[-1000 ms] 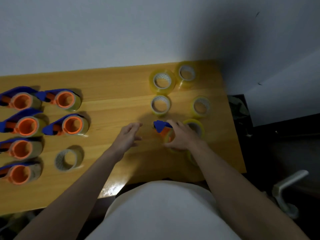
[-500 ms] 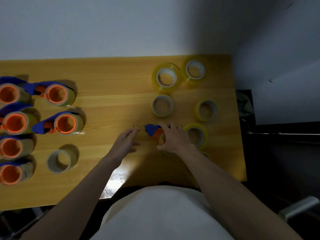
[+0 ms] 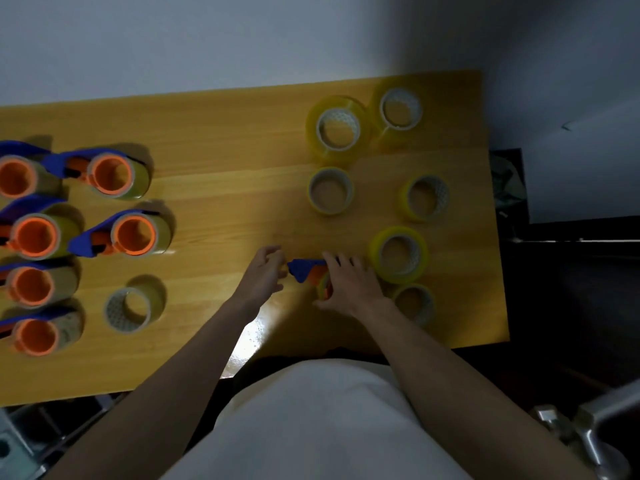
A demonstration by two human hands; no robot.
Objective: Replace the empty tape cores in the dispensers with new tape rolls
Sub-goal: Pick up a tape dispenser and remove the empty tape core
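Wooden table (image 3: 242, 168) (dispensers (image 3: 114, 174), tape rolls (image 3: 337, 128))

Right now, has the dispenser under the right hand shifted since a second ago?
Yes, the dispenser slid left, away from the yellow roll.

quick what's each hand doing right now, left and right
Left hand: open, fingers loosely curled beside the blue dispenser, holding nothing.
Right hand: resting over the dispenser, fingers spread across it; a firm grip cannot be told.

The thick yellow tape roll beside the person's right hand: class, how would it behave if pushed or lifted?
The thick yellow tape roll lies flat on the table, so it would probably slide, not roll. Its thick winding suggests some weight. The open core offers fingers an easy hold.
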